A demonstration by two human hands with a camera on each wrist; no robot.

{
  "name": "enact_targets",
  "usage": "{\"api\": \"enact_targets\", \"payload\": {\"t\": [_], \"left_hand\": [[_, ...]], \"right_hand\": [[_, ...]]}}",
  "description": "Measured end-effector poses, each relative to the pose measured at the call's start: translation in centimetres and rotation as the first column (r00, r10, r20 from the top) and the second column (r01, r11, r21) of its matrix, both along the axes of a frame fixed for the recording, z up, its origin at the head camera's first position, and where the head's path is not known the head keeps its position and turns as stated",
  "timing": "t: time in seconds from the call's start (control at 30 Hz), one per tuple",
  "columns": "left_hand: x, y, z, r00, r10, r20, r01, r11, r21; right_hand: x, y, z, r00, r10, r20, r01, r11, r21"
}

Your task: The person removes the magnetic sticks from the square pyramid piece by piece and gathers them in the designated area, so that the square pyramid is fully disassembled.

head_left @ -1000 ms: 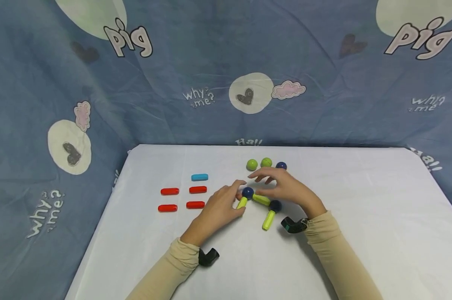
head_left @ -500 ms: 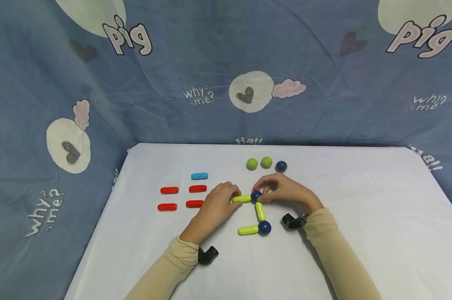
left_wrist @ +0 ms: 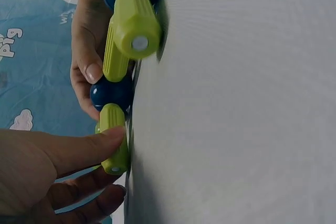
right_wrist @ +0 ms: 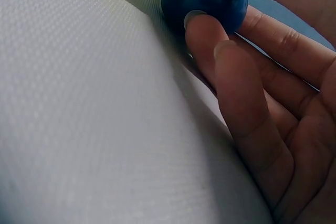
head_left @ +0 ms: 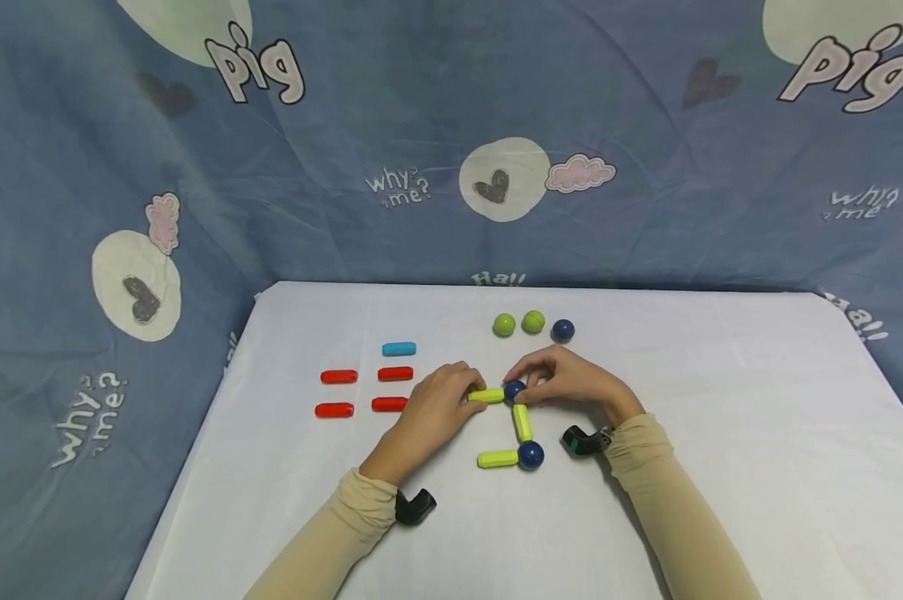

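Yellow-green rods and blue balls are joined in one chain on the table. My left hand (head_left: 436,408) pinches the upper rod (head_left: 489,396) between thumb and fingers near its left end. At that rod's right end, my right hand (head_left: 574,383) pinches the upper blue ball (right_wrist: 210,1). A middle rod (head_left: 522,423) runs from this ball toward the front, to the lower blue ball (head_left: 530,456). From there the lower rod (head_left: 498,459) points left, untouched; the left wrist view shows a grey disc in its end face (left_wrist: 139,43).
Left of my left hand lie several red rods (head_left: 338,377) and one blue rod (head_left: 398,349). Two green balls (head_left: 504,325) and a loose blue ball (head_left: 563,331) sit behind my right hand. White cloth covers the table (head_left: 721,467); a printed blue curtain (head_left: 391,100) hangs behind.
The chain has turned clockwise: its upper rod now points left and its middle rod toward the front. My right hand's spread fingers have come together on the upper blue ball.
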State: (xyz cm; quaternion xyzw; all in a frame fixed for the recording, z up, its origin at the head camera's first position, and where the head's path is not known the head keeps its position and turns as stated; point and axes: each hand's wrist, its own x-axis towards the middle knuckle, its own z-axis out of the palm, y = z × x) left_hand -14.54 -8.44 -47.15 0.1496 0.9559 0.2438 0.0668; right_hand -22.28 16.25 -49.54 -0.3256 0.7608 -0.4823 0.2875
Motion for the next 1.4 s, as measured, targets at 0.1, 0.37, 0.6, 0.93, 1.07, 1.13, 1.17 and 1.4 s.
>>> {"api": "enact_targets", "payload": {"t": [0.1,0.37,0.6,0.93,1.07,1.13,1.17,1.4], "left_hand": [[-0.03,0.06,0.12,1.000,-0.015,-0.003,0.015,1.000,-0.017],[0.00,0.16,0.22,0.999,-0.037,-0.022,0.036,0.998,-0.051],[0.06,0.09,0.17,0.999,-0.041,-0.026,0.040,0.997,-0.059],[0.01,0.26,0.09,0.998,-0.052,-0.032,0.049,0.996,-0.072],[0.06,0.32,0.21,0.998,-0.055,-0.025,0.053,0.996,-0.073],[0.09,0.33,0.25,0.998,-0.057,-0.023,0.056,0.996,-0.073],[0.09,0.32,0.25,0.998,-0.059,-0.023,0.057,0.996,-0.074],[0.13,0.16,0.29,0.998,-0.066,-0.013,0.065,0.995,-0.077]], "right_hand": [[0.01,0.08,-0.05,1.000,-0.001,0.005,0.001,1.000,0.006],[0.09,0.13,0.19,1.000,-0.002,0.005,0.002,1.000,0.002],[-0.03,0.07,0.14,1.000,-0.005,0.004,0.005,1.000,0.018],[-0.04,0.24,0.15,1.000,-0.005,0.010,0.004,1.000,0.016],[-0.05,0.29,0.02,1.000,-0.005,0.014,0.005,1.000,0.018],[-0.05,0.29,-0.04,1.000,-0.006,0.019,0.006,1.000,0.017],[-0.05,0.28,-0.05,1.000,-0.005,0.021,0.005,1.000,0.014],[-0.10,0.25,0.01,1.000,0.008,0.017,-0.008,1.000,0.005]]}}
